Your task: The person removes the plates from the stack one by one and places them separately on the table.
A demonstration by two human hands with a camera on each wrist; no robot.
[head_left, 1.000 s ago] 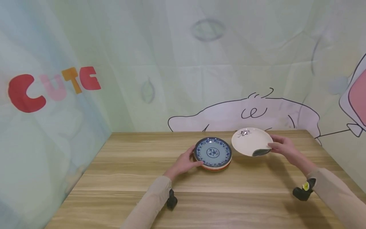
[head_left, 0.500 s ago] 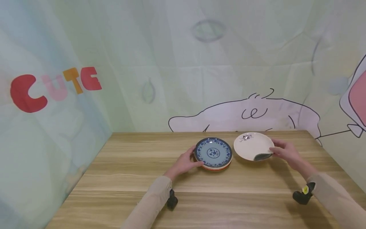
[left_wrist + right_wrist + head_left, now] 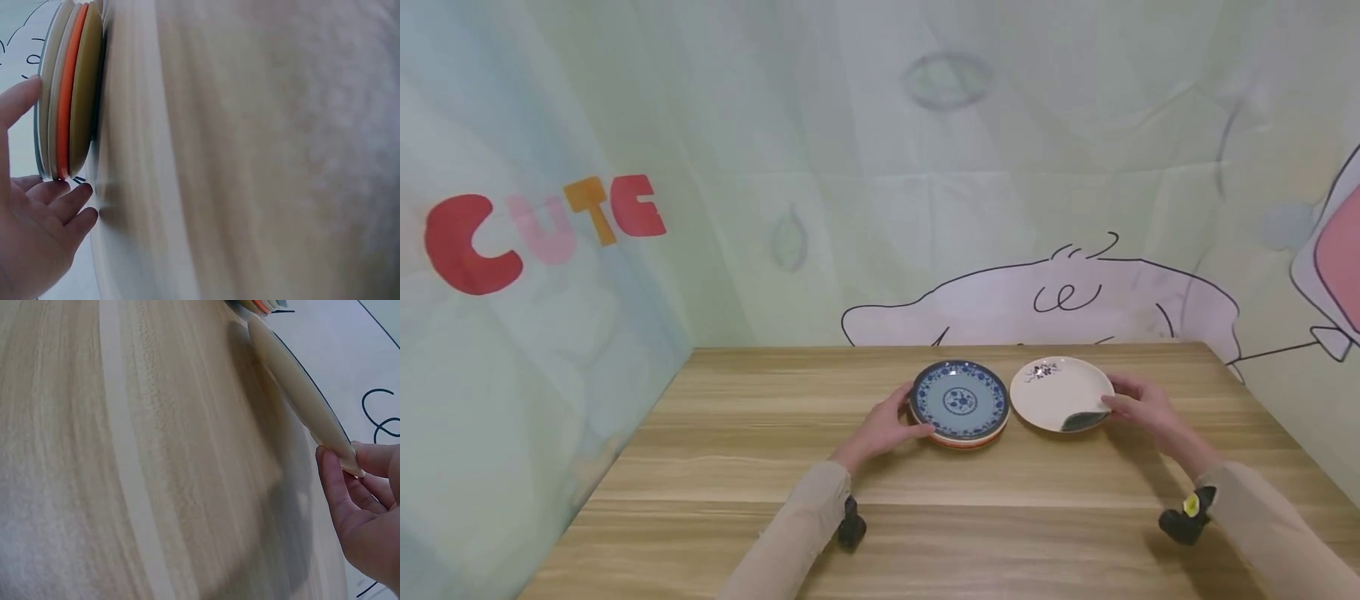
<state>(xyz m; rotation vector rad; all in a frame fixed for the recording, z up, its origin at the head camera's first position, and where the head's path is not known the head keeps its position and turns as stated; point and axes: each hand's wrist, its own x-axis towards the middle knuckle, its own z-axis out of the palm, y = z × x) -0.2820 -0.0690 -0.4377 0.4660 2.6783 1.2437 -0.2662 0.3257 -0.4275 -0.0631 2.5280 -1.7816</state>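
- Plate stack [image 3: 62,94]: on the table [image 3: 737,433], blue-patterned plate [image 3: 960,402] topmost, 1 orange layer [image 3: 64,125] below it.
- Left hand [image 3: 882,427]: at the stack's left edge, thumb and fingers apart, touching it.
- White plate [image 3: 1052,396]: just right of the stack, held over the table.
- Right hand [image 3: 1146,410]: farther right of the stack, pinching the white plate's rim.

Left grip [image 3: 883,427] touching stacked plates [image 3: 960,402], right grip [image 3: 1142,407] holding white plate [image 3: 1056,392], wooden table [image 3: 760,417]

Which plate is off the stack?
The white plate with the dark flower sprig, pinched by the right hand; the others are stacked, blue-patterned plate on top.
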